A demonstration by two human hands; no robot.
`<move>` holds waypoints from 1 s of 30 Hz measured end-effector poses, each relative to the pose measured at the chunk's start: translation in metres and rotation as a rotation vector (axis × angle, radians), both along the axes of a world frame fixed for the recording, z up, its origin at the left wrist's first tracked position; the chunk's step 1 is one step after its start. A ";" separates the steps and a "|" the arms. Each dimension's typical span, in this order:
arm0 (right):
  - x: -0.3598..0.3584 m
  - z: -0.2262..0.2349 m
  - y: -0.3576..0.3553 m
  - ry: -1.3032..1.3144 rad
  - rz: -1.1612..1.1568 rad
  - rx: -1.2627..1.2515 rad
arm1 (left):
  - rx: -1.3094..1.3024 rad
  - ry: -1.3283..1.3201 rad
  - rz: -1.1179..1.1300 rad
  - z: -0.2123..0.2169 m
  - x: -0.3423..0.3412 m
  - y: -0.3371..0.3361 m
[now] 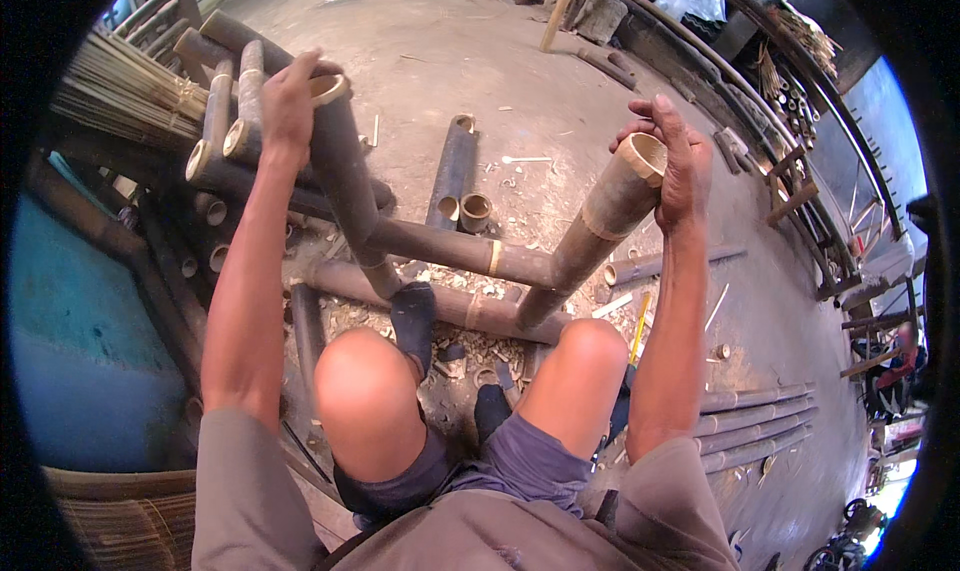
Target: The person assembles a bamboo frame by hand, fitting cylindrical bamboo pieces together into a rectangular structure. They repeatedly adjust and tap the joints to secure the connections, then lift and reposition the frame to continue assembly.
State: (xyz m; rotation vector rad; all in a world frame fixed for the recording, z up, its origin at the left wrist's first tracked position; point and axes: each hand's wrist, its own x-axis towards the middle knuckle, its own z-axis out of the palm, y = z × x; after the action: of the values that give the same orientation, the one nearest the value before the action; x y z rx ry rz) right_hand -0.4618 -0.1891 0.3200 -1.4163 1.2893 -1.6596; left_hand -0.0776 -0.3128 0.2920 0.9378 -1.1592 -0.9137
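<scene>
My left hand (290,111) is closed round the top end of a thick bamboo post (343,171). On the other side my right hand (678,166) curls about the open upper end of a second bamboo post (608,208), its fingers partly hidden behind the rim. A bamboo crossbar (450,249) joins the two posts low down. Both posts lean outward, away from each other toward their tops. Their lower ends meet a thicker bamboo pole (450,306) lying crosswise, and my sock-covered foot (412,316) is against it near the left post.
Bamboo pieces (225,121) are stacked at left beside a bundle of thin sticks (130,91). Ahead lies a dark bamboo length (455,171) near a short ring (475,211). Shavings cover the floor. Several poles (755,421) lie at right, and a yellow tool (640,326) near my right forearm.
</scene>
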 end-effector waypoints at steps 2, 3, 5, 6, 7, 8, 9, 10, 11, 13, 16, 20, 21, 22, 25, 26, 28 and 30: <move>0.003 -0.001 0.008 -0.008 0.014 -0.011 | -0.005 0.030 -0.016 -0.007 0.008 0.013; 0.004 -0.001 0.014 -0.019 0.013 -0.027 | -0.064 0.057 0.015 -0.015 0.009 0.020; 0.007 -0.002 0.025 -0.033 0.003 -0.032 | -0.133 0.063 0.119 -0.047 0.008 0.040; 0.009 -0.001 0.030 -0.031 -0.003 -0.034 | -0.157 0.046 0.194 -0.070 0.005 0.056; 0.011 -0.001 0.036 -0.024 0.032 -0.065 | -0.118 0.141 0.176 -0.094 0.006 0.069; 0.014 -0.001 0.043 -0.004 -0.021 -0.060 | -0.123 0.225 0.132 -0.123 0.004 0.082; 0.018 -0.001 0.050 0.019 -0.029 -0.075 | 0.053 0.269 0.225 -0.155 0.002 0.096; 0.022 -0.001 0.059 0.038 -0.023 -0.103 | 0.152 0.290 0.264 -0.188 0.003 0.111; 0.026 -0.002 0.069 0.023 -0.059 -0.106 | 0.330 0.252 0.284 -0.218 0.008 0.130; 0.036 -0.007 0.090 0.006 -0.089 -0.147 | 0.598 0.050 0.247 -0.273 0.019 0.167; 0.044 -0.018 0.113 0.027 -0.062 -0.275 | 0.898 -0.293 0.023 -0.330 0.017 0.213; 0.039 -0.028 0.119 0.001 -0.005 -0.251 | 0.584 -0.432 -0.067 -0.362 -0.024 0.214; 0.036 -0.030 0.117 -0.011 0.014 -0.260 | 0.503 -0.595 -0.085 -0.363 -0.031 0.200; 0.033 -0.031 0.114 -0.022 0.037 -0.273 | 0.375 -0.737 -0.098 -0.363 -0.039 0.183; 0.027 -0.032 0.109 -0.054 0.098 -0.259 | -0.020 -0.821 -0.037 -0.359 -0.076 0.130; 0.026 -0.033 0.108 -0.046 0.101 -0.286 | -0.020 -0.850 -0.008 -0.357 -0.088 0.112; 0.025 -0.033 0.109 -0.130 0.035 -0.291 | 0.095 -1.002 0.012 -0.355 -0.108 0.083; 0.026 -0.033 0.113 0.004 0.052 -0.251 | 0.248 -0.950 0.066 -0.360 -0.129 0.054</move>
State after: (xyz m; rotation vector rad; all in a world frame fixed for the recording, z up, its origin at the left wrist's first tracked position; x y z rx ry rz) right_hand -0.4358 -0.0756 0.2872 -1.5838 1.0651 -1.8332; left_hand -0.2065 -0.2591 -0.0679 1.6954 -1.8078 -0.5477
